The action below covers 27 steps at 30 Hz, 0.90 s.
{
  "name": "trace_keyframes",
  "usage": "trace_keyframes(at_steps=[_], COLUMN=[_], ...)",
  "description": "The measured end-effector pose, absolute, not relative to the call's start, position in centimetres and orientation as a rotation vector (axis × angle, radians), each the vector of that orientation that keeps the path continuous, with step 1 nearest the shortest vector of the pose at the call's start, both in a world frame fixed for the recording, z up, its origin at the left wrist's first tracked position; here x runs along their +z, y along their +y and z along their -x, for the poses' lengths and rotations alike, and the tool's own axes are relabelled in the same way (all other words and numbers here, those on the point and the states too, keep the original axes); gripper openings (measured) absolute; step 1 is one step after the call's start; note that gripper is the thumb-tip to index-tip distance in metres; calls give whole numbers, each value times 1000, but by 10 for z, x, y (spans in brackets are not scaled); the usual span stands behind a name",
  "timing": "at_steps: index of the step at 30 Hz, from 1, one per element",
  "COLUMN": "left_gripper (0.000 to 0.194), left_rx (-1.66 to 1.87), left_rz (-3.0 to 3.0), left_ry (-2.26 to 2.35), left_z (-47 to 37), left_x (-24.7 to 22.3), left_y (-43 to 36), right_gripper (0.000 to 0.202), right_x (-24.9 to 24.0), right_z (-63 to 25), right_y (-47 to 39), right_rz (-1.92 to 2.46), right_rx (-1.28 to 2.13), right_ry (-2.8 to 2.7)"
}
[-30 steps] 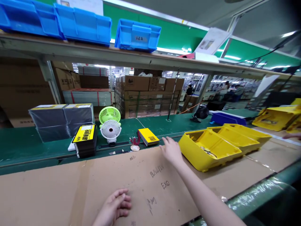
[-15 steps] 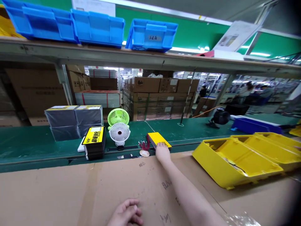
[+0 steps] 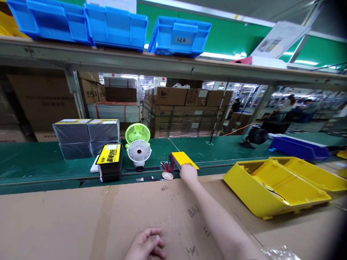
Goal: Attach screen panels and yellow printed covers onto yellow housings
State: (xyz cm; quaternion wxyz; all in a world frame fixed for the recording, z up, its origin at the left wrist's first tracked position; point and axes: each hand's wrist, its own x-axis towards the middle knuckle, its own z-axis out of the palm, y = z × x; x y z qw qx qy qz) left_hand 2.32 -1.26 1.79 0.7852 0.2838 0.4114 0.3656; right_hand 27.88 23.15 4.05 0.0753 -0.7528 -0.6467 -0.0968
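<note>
My right hand [image 3: 189, 174] reaches forward to the near edge of a yellow-topped stack of cards [image 3: 182, 159] on the green bench. Its fingers are bent over that edge and partly hidden. Low in the view, my left hand [image 3: 148, 243] hovers over or rests on the cardboard, palm inward, fingers loosely curled and apart, holding nothing. Left of the yellow stack lie red wires [image 3: 167, 166] and a small round disc [image 3: 167, 176]. A white fan [image 3: 139, 151] stands before a green fan [image 3: 137, 133], beside a taller stack of yellow-and-black printed cards [image 3: 110, 162].
Yellow bins [image 3: 252, 193] stand at the right, the front one holding small parts. Grey wrapped boxes [image 3: 86, 139] sit at the back left, a black fan [image 3: 256, 135] and a blue bin [image 3: 298, 147] at the back right. Blue bins [image 3: 179, 38] line the shelf [image 3: 168, 66] overhead.
My right hand stays at the yellow-topped stack, and my left hand has hardly moved. The view has shifted slightly. A rear yellow bin at the right no longer shows behind the other two.
</note>
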Motion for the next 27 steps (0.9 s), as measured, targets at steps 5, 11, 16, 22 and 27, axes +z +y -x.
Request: trace_keyframes(at_steps=[5, 11, 16, 22, 27], left_gripper=[54, 56, 55, 53, 54], left_rx=[794, 780, 767, 767, 769], left_rz=[-616, -631, -650, -658, -650], left_ry=[884, 877, 895, 872, 867], left_z=[-23, -21, -20, -18, -18], left_x=[17, 18, 18, 16, 21], left_y=[-13, -11, -10, -10, -10], right_gripper=[58, 86, 85, 92, 99], right_x=[57, 61, 63, 72, 76], right_z=[-305, -328, -328, -326, -323], right_y=[244, 258, 266, 265, 260], right_rz=[2432, 2524, 2527, 2507, 2490], right_rx=[-65, 199, 282, 304, 287], right_ry=[-1743, -1574, -1495, -1456, -1446])
